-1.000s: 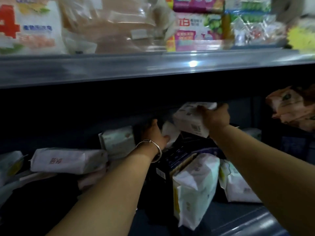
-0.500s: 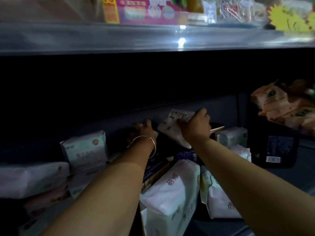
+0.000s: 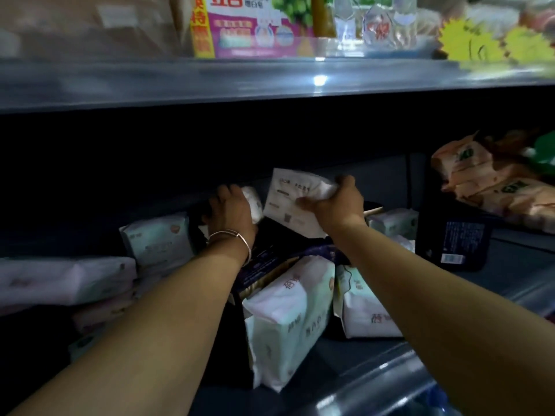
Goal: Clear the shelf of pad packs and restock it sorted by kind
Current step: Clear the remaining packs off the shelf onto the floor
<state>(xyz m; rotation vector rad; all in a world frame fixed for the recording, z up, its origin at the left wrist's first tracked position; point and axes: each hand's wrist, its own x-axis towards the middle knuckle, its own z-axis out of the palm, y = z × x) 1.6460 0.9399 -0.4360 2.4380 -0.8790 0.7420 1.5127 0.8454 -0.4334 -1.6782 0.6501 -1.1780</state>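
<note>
Deep in the dark lower shelf (image 3: 507, 283), at about 12 o'clock from the viewer, the right hand (image 3: 339, 205) grips a white pad pack (image 3: 292, 202) lifted clear of the heap, its printed back tilted toward the camera, thumb across the face and fingers curled over the top right corner. Just at 9 o'clock of that pack, the left hand (image 3: 231, 210), with a thin silver bangle (image 3: 232, 237) on its wrist, curls round a smaller white pack (image 3: 253, 201) near the back wall; how firmly it holds is hard to tell in the gloom. Below both hands lies a dark navy pack (image 3: 264, 259) on its side. At 6 o'clock of it, 1 white-and-mint pack (image 3: 288, 319) stands upright at the shelf front, and a second white pack (image 3: 363, 313) leans just beside it at 3 o'clock. At 9 o'clock of the left hand, a pale mint pack (image 3: 159, 241) stands upright, with flat pink packs (image 3: 66, 279) stacked further out at 8 o'clock. Behind the right forearm, small pale packs (image 3: 393, 222) sit toward the back. At 3 o'clock stands a dark package with a blue label (image 3: 459, 238), and orange packs (image 3: 492, 184) pile beyond it. Overhead, at 12 o'clock, the upper shelf (image 3: 270, 79) carries a pink-and-white box (image 3: 249, 25) and yellow starburst price tags (image 3: 480, 43).
</note>
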